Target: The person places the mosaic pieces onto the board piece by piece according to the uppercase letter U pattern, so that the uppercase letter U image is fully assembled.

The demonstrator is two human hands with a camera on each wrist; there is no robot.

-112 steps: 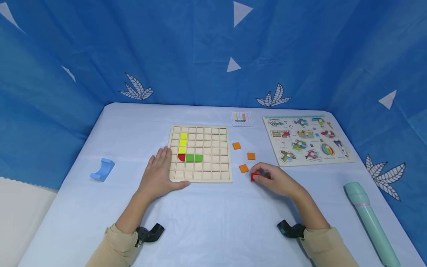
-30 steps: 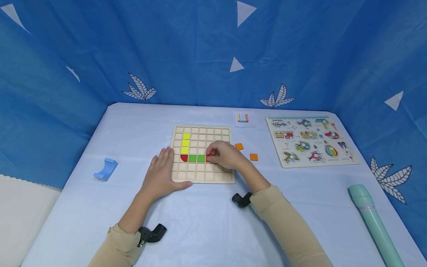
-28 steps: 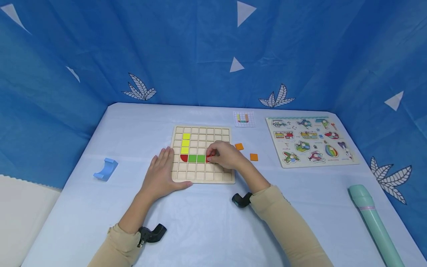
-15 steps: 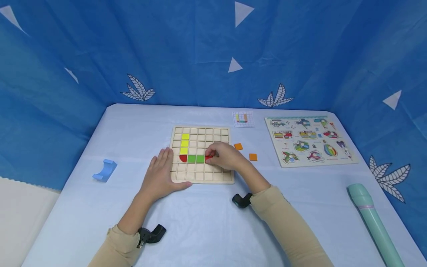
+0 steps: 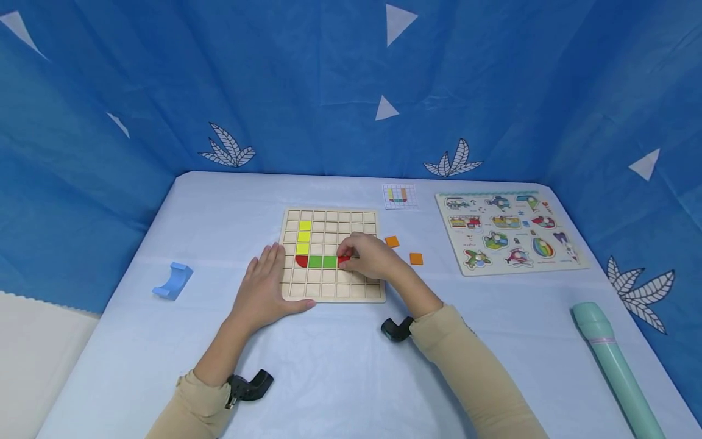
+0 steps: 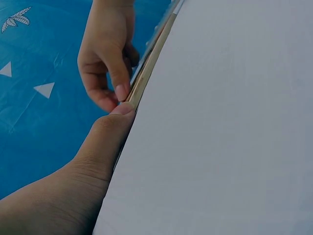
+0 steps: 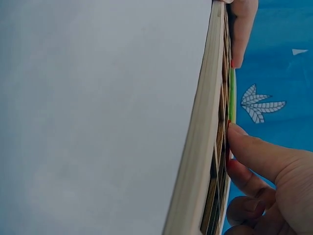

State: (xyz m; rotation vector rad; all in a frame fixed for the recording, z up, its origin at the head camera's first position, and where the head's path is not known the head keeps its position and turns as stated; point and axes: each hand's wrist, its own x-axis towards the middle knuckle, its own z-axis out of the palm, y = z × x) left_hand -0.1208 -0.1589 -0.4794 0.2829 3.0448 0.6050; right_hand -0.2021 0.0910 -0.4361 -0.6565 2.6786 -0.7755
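Note:
A square wooden grid board (image 5: pixel 328 290) lies on the table. Its cells hold a column of three yellow tiles (image 5: pixel 303 236), a red quarter-round tile (image 5: pixel 301 261) below them and two green tiles (image 5: pixel 322 261) in a row. My right hand (image 5: pixel 372 256) pinches a red tile (image 5: pixel 342 260) between thumb and fingertips, at the cell just right of the green ones; the fingers partly cover it. Along the board's left edge rests my left hand (image 5: pixel 262 286), fingers straight, its thumb (image 6: pixel 115 115) against the near edge.
Two orange tiles (image 5: pixel 416 259) (image 5: pixel 392 241) lie right of the board. Behind is a small pattern card (image 5: pixel 400 197). A picture puzzle board (image 5: pixel 507 235) is at the back right, a green tube-shaped object (image 5: pixel 609 353) near the right edge, a blue curved block (image 5: pixel 173 281) at the left.
Since the earliest frame, my right hand has carried the red tile left from the table onto the board. One orange tile has gone from view near the right forearm. The left hand stays put.

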